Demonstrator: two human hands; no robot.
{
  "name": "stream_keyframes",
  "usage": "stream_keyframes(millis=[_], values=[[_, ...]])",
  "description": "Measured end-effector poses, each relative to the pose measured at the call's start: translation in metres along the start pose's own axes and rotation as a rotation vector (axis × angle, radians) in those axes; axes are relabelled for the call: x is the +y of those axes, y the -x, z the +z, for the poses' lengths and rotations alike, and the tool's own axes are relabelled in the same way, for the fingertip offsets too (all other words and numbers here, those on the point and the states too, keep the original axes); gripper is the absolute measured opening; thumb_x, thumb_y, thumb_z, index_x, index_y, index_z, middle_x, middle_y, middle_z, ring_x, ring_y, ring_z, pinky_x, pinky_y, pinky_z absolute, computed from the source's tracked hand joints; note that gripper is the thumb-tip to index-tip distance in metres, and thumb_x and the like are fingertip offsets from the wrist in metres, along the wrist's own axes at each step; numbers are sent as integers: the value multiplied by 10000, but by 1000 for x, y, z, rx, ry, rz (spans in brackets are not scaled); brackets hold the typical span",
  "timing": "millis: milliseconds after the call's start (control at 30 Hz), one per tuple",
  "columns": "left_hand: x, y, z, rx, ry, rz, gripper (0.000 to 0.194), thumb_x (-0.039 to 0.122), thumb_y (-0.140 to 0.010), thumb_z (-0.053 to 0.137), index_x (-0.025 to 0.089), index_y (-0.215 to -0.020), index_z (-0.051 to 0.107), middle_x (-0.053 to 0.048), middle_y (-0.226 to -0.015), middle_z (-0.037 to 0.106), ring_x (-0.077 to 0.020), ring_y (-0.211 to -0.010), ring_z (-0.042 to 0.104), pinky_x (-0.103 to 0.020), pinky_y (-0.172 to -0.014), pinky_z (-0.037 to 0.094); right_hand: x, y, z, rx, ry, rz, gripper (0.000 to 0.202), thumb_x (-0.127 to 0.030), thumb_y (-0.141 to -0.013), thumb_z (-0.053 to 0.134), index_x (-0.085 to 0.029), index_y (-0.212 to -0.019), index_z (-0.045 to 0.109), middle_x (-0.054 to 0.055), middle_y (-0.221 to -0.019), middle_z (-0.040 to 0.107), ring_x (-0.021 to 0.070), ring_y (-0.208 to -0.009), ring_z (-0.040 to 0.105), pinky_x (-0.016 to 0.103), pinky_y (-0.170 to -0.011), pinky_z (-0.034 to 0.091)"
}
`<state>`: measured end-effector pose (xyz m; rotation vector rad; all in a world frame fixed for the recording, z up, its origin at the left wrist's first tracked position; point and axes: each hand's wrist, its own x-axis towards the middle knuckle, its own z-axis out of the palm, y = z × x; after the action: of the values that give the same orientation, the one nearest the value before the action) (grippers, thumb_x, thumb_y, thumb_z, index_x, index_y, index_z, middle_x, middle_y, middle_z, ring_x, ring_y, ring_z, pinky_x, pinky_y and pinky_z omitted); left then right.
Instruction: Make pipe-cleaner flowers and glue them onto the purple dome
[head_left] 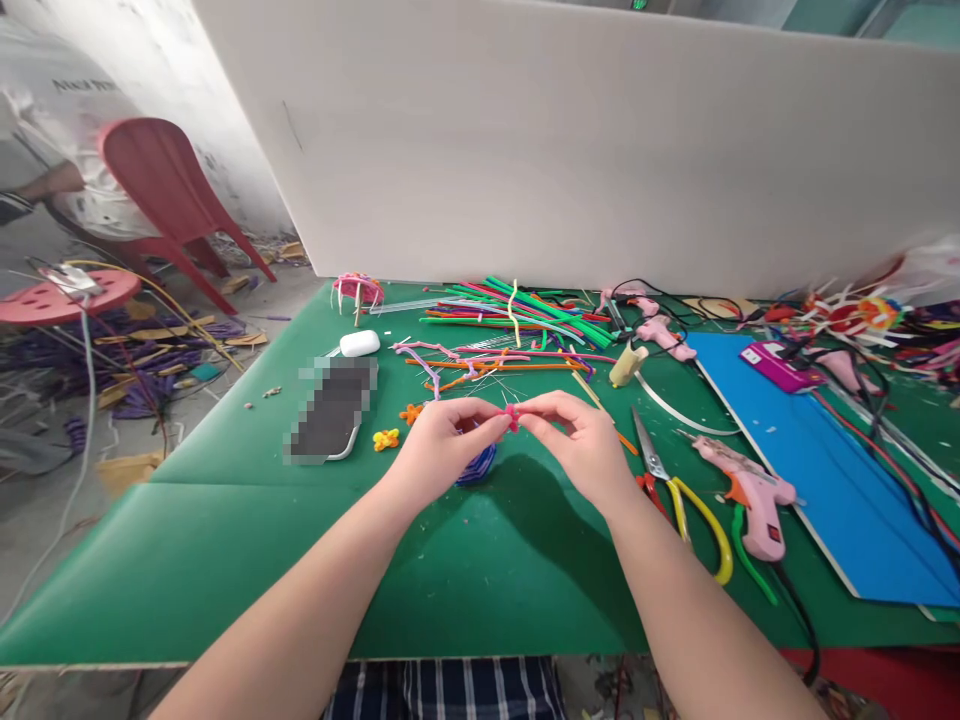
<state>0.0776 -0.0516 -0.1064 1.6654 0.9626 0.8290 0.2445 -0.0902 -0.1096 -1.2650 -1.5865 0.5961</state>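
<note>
Left hand [442, 450] and right hand [577, 445] nearly meet, thumbs and forefingers pinched on a small pink piece [512, 416] between them, raised above the green bench [247, 560]. Blue coil [478, 469] below, partly hidden by left hand. Orange flower [411, 413] and yellow flower [386, 439]: left of left hand. Scissors [655, 466]: right of right hand. Pipe cleaners [551, 313]: beyond both.

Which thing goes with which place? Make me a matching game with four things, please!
1. pink piece
2. yellow flower shape
3. scissors
4. red chair

A. on the table, right of the right hand
B. on the table, left of the left hand
C. off the table
D. pinched between left hand and right hand

Pairs: 1-D; 2-B; 3-A; 4-C
</note>
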Motion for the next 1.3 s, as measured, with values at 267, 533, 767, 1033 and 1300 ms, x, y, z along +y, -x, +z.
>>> stream_keyframes(millis=[267, 533, 767, 1033, 1300], values=[[6, 3, 1, 115, -94, 119, 196, 384, -772, 587, 202, -786, 656, -24, -788, 664, -167, -757, 592, -256, -650, 428, 2, 3, 4, 119, 305, -435, 91, -176, -841, 533, -187, -859, 622, 36, -781, 647, 154, -779, 572, 311, -712, 482], [6, 5, 3, 63, 78, 68, 188, 365, -765, 608, 178, -760, 604, -12, -743, 651, -146, -706, 608, -251, -662, 469, 0, 7, 16, 284, 307, -449, 82, -150, -821, 554, -198, -835, 620, 31, -766, 648, 154, -755, 570, 316, -705, 484], [3, 3, 4, 85, 243, 51, 137, 278, -733, 660, 168, -730, 579, 15, -678, 635, -111, -639, 615, -199, -592, 480, -2, 4, 7, 172, 208, -305, 105, -215, -849, 532, -222, -831, 636, 9, -797, 662, 151, -785, 593, 304, -724, 479], [5, 6, 5, 99, 178, 103, 150, 229, -738, 656, 199, -831, 542, 38, -694, 619, -80, -642, 577, -172, -579, 450, 1, 3, 6, 150, 237, -386, 64, -173, -827, 554, -216, -822, 600, 13, -772, 631, 154, -772, 562, 314, -720, 467], [5, 11, 10, 202, 101, 230, 138, 167, -744, 628, 200, -807, 509, 37, -735, 578, -94, -705, 587, -194, -626, 470, -5, 9, 16, 237, 236, -335, 99, -153, -818, 531, -203, -733, 543, 7, -718, 592, 140, -717, 536, 291, -675, 447]])
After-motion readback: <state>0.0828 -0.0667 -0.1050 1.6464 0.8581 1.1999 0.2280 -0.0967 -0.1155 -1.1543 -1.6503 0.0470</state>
